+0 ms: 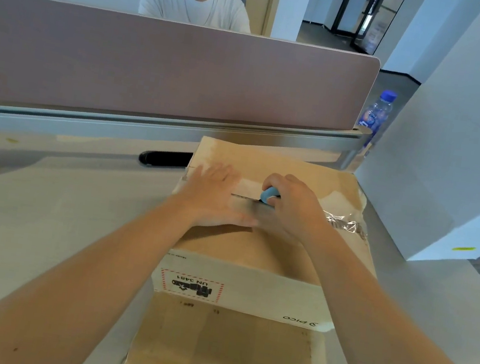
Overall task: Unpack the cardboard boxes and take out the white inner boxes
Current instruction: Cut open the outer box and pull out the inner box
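A brown cardboard box (242,330) with a white band and a UN 3481 label stands on the grey desk (40,231). Its top flaps are closed along a taped middle seam. My left hand (215,194) lies flat on the top, left of the seam, fingers straight. My right hand (293,208) grips a light blue utility knife (269,196), whose tip sits on the seam. Loose crumpled clear tape (347,224) hangs at the box's right edge. No white inner box is visible.
A pink desk divider (171,70) with a metal rail runs along the back. A person with a white headset sits behind it. A water bottle (376,114) stands at the right end. A large white box (459,151) stands to the right.
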### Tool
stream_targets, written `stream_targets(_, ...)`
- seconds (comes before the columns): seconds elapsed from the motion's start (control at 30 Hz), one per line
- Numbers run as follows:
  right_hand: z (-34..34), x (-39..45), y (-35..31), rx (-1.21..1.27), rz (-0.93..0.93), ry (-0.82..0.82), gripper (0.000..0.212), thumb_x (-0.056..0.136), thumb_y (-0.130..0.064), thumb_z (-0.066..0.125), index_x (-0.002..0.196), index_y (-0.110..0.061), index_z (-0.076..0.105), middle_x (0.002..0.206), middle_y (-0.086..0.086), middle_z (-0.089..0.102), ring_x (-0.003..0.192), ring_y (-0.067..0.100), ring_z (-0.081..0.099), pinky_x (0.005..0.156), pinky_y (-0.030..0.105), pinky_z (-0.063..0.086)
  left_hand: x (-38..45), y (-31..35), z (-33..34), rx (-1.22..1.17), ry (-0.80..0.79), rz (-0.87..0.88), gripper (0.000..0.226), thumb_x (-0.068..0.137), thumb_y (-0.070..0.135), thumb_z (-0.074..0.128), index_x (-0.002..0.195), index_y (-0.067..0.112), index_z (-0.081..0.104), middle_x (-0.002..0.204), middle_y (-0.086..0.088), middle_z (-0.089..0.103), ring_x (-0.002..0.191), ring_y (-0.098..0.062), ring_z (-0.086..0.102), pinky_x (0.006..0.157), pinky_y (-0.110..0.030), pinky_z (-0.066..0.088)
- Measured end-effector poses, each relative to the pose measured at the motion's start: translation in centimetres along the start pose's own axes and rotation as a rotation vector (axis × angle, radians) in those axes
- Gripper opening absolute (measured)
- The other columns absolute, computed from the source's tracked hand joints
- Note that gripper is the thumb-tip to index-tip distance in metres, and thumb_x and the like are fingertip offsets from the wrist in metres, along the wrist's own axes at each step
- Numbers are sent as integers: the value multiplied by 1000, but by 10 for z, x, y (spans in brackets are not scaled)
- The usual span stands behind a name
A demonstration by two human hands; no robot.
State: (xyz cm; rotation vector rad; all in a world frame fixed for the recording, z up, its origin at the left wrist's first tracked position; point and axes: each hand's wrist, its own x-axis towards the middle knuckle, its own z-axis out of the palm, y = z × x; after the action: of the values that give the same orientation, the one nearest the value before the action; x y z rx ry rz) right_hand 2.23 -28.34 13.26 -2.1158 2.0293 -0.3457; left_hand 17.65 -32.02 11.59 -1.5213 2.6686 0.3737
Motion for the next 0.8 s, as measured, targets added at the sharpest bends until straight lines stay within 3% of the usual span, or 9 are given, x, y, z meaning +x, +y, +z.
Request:
stream_targets(0.23, -4, -4, 2, -94, -11, -43, 22, 85, -21, 56, 106, -19, 51, 98, 3, 47, 95, 26, 51, 85, 36, 37, 4, 16, 9, -8, 16, 71, 97, 77, 71, 45, 149, 17, 9, 158, 0, 2, 145, -17, 1, 117, -42, 3)
stream_targets(0.47, -16, -13, 25, -266, 46, -70, 25, 91, -5, 45, 110, -20, 49, 109, 6, 51, 101, 26, 49, 84, 36, 34, 6, 14, 11, 26, 2, 89, 99, 76, 74, 41, 149, 16, 9, 158, -1, 2, 145, -18, 2, 117, -41, 3)
stream_targets(0.7, -23, -25, 48, -289, 122, -49, 25, 89, -5, 47, 108, -22, 50, 106, 3, 52, 100, 24, 51, 87, 36, 34, 13, 17, 15, 40, 7, 96, 99, 71, 79, 43, 144, 16, 22, 156, -2, 14, 142, -21, 14, 115, -47, 15)
stream_targets(0.8, -23, -27, 55, -204, 152, -33, 24, 89, -5, 49, 107, -19, 51, 105, 5, 52, 98, 23, 50, 85, 37, 39, 15, 27, 13, 62, -26, 49, 104, 70, 81, 42, 146, 14, 18, 157, -4, 10, 143, -24, 11, 115, -50, 15)
